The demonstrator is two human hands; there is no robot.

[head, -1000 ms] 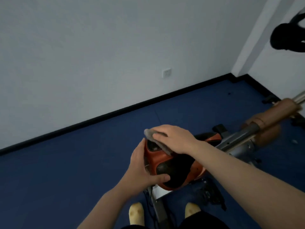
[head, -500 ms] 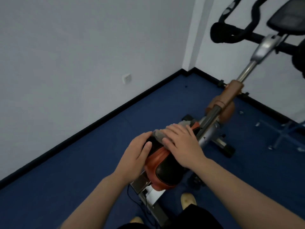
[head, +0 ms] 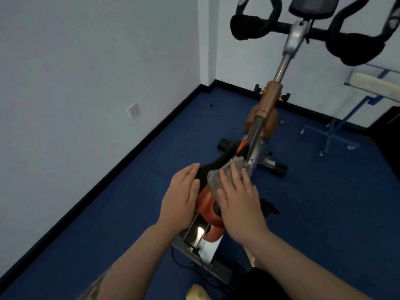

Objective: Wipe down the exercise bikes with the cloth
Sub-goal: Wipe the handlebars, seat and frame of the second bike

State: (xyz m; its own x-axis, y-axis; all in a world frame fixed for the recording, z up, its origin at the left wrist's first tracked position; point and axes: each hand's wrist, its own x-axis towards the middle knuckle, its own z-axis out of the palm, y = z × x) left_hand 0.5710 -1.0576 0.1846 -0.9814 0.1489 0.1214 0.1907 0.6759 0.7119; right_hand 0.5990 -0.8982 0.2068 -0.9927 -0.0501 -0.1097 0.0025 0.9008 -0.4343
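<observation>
An exercise bike stands in front of me, with an orange and black saddle (head: 207, 202), a metal and brown frame post (head: 267, 105) and black handlebars (head: 249, 27) near the wall. A grey cloth (head: 216, 176) lies on top of the saddle. My right hand (head: 238, 202) presses flat on the cloth with straight fingers. My left hand (head: 181, 195) rests flat against the saddle's left side, fingers straight. The saddle's right half is hidden under my right hand.
White walls meet in a corner behind the bike, with a socket (head: 133, 110) on the left wall. A blue metal stand (head: 333, 128) with a white pad is at the right. The floor (head: 108, 213) is blue carpet. A black cable (head: 188, 263) lies by the bike's rear base.
The view has swung up and right, so the handlebars and console now show. My right hand has slid the cloth forward along the saddle. My left hand has flattened against the saddle's side.
</observation>
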